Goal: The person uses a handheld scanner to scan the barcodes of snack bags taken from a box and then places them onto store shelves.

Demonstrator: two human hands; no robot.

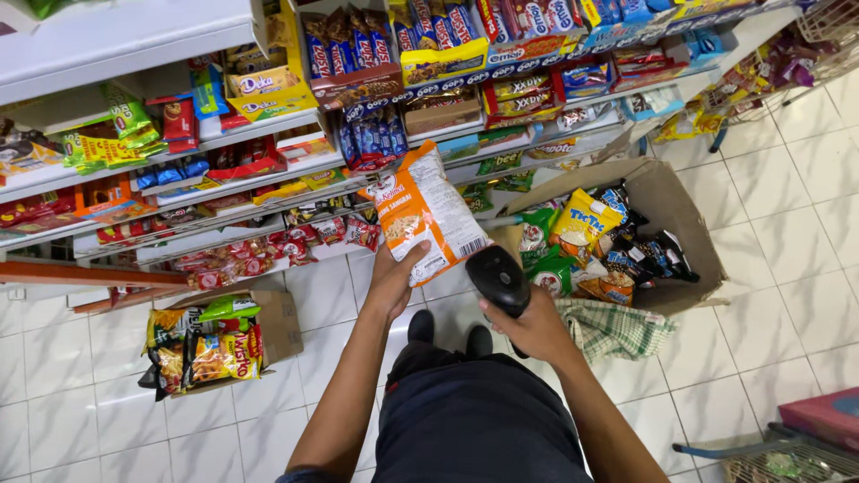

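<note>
My left hand [394, 277] grips the lower end of an orange and white snack bag [423, 211], held up in front of the shelves with its barcode side turned toward the right. My right hand [535, 329] holds a black handheld scanner [497, 277], whose head sits just below and to the right of the bag's barcode corner. Both forearms reach out from the bottom of the view above my dark trousers and black shoes.
Store shelves [268, 125] packed with snack packets fill the top. A large open cardboard box [689, 241] of snack bags stands on the tiled floor at right, with a green checked cloth [617, 329] beside it. A smaller box [279, 324] of packets sits left. A wire basket [787, 458] is bottom right.
</note>
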